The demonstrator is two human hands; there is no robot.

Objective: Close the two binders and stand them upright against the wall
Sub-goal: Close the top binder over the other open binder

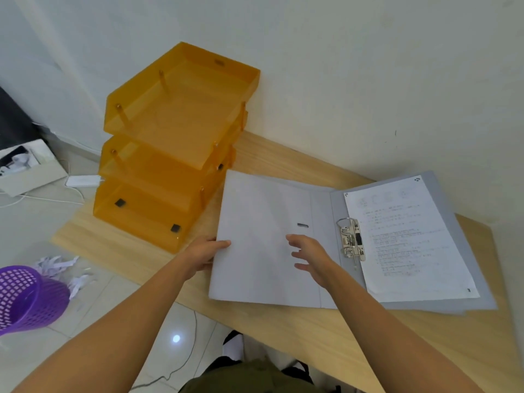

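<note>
Left hand (204, 252) pinches the left edge of the open grey binder (272, 239) on the desk (283, 330). Right hand (310, 255) hovers above it, fingers spread. Beside the binder, stacked orange trays (175, 131) look empty.

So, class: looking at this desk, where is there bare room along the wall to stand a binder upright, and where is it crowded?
Free: the bare desk strip along the wall, bordered by the orange tray stack on the left and the open binder in front. Crowded: the left end, filled by the trays, and the middle, where the binder lies open under the left hand and right hand.
</note>
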